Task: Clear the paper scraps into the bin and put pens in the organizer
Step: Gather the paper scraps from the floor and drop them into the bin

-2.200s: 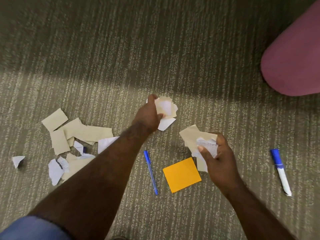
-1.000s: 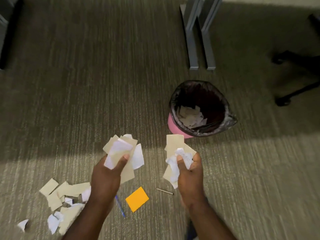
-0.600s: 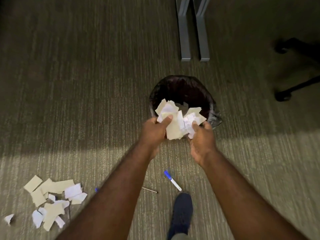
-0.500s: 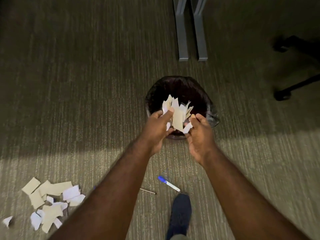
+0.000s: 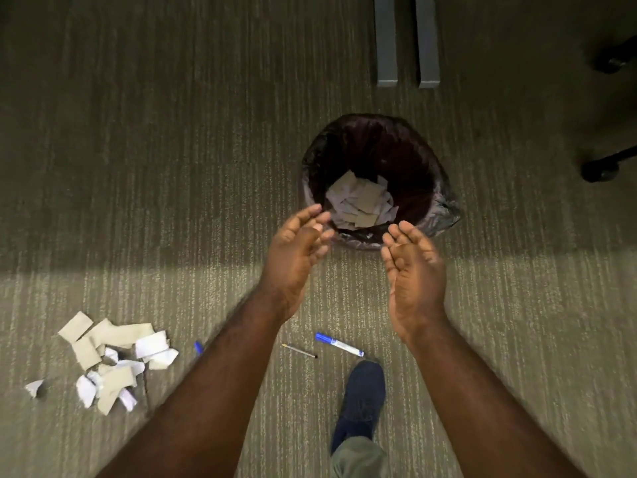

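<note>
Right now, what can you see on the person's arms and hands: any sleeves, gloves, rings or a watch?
Nothing is worn on them here. The left hand and the right hand are bare: no gloves, and I see no rings. Both forearms are uncovered down to the picture's lower edge, with no sleeve, watch or band showing. Motion blur softens the fingers, so a very thin ring could escape notice.

blue pen (image 5: 198,348) mostly hidden behind left arm, both hands motion-blurred, grey legs (image 5: 406,39) cut off at top
</note>
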Demonstrator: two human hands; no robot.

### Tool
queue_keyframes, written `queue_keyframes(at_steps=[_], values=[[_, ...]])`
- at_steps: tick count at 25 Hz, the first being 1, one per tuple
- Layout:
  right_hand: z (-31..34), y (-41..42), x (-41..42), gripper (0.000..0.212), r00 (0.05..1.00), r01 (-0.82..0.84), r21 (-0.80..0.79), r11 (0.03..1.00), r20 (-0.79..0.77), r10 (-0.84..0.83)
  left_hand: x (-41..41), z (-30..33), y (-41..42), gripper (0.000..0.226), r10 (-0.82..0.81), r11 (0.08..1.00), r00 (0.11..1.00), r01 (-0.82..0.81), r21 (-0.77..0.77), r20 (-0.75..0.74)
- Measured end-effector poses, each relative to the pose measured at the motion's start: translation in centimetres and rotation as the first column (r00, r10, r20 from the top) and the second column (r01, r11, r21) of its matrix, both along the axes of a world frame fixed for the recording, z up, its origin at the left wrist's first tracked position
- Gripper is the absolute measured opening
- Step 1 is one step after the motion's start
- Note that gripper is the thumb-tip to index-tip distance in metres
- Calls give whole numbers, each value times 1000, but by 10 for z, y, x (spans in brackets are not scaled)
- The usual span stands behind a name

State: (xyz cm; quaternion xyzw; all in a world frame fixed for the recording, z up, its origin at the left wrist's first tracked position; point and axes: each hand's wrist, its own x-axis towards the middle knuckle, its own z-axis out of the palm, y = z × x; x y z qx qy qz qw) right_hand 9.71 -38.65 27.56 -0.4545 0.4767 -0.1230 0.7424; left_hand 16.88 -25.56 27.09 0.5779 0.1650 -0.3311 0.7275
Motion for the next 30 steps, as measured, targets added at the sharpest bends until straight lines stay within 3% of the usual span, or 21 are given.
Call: queue_keyframes(at_steps=[3, 7, 13, 18, 23, 26, 30], values=[[-12, 39, -9, 24, 988, -149, -53, 987, -39, 147, -28, -19, 71, 17, 45, 984, 999, -46, 174, 8], [-41, 113, -24, 22, 926, -372, -108, 922, -111, 360, -66, -53, 183, 17, 177, 928, 984, -170, 332, 8], [-108, 241, -66, 21, 678, -733, -192, 652, -271, 683, -129, -106, 335, 15, 344, 848, 938, -291, 442, -42], [-165, 337, -81, 21, 546, -838, -197, 510, -336, 768, -174, -156, 427, 15, 347, 844, 932, -264, 467, -101], [-238, 419, -70, 12, 404, -910, -262, 321, -389, 828, -189, -220, 500, 10, 245, 782, 964, -137, 608, -98], [-286, 452, -62, 23, 350, -928, -293, 229, -478, 806, -184, -261, 527, 11, 178, 722, 983, -102, 684, -41], [-340, 480, -50, 43, 360, -930, -311, 198, -651, 668, -169, -311, 543, 24, -8, 596, 996, -64, 801, 85]])
